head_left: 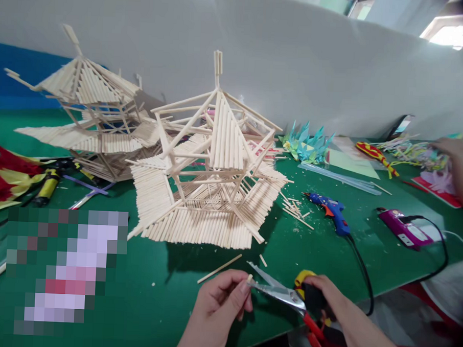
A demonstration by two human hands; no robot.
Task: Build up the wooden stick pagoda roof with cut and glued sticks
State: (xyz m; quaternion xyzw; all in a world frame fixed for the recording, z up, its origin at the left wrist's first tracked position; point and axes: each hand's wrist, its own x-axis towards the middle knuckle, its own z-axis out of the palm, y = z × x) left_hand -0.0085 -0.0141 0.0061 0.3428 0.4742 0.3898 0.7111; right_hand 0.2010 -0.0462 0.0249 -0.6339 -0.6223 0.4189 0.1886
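Our left hand (226, 301) pinches a pale wooden stick (250, 278). Our right hand (333, 298) holds silver scissors (293, 299), slanting left near the surface's (152, 313) edge.

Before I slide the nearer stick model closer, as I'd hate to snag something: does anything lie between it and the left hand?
Yes: a loose stick and a shorter piece lie between left hand and model, and the scissors' upper blade juts in from the right.

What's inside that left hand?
The tip of a pale wooden stick pokes out by the scissors. The left hand covers the rest, so I can't tell its length.
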